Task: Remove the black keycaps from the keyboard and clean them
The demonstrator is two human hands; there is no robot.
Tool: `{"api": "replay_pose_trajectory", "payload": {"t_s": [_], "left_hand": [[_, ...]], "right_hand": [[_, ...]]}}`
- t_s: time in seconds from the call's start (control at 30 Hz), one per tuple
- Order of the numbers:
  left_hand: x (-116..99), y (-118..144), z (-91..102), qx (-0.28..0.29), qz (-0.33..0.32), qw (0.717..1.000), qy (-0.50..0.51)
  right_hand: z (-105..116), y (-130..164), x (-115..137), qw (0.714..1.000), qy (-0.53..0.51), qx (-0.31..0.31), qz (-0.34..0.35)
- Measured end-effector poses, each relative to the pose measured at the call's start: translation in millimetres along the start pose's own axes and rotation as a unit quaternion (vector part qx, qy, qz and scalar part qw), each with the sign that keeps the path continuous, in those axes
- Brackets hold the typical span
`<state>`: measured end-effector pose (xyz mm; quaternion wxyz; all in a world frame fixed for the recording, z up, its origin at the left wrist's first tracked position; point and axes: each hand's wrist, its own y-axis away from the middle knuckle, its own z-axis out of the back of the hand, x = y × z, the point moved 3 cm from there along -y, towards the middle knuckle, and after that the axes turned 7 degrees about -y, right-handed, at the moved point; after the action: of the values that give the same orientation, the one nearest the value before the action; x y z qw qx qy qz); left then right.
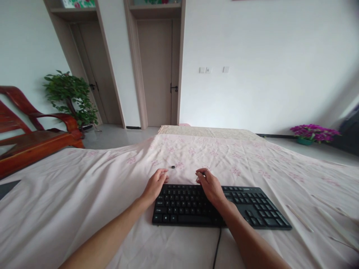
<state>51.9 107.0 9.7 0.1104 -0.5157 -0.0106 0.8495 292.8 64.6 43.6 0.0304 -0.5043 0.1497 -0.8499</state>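
Black piece lies just beyond the left grip

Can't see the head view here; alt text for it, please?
A bare left hand and right hand are at the far edge of a black keyboard on a pale pink floral cloth; whether the right hand holds anything is unclear. A small black piece lies just beyond the left hand; thin sticks lie right of the keyboard.
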Motion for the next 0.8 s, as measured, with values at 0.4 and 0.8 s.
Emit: {"api": "replay_pose_trajectory", "payload": {"t_s": [0.4, 0.8], "left_hand": [[-14.3, 21.2, -16.2, -0.048, -0.010, 0.986, 0.157], [-6.7, 18.1, -7.5, -0.008, -0.078, 0.995, 0.060]], "right_hand": [[6.6, 13.5, 6.6, 0.999, -0.038, -0.024, 0.024], [-56.8, 21.9, 48.9, 0.978, -0.178, 0.098, 0.039]]}}
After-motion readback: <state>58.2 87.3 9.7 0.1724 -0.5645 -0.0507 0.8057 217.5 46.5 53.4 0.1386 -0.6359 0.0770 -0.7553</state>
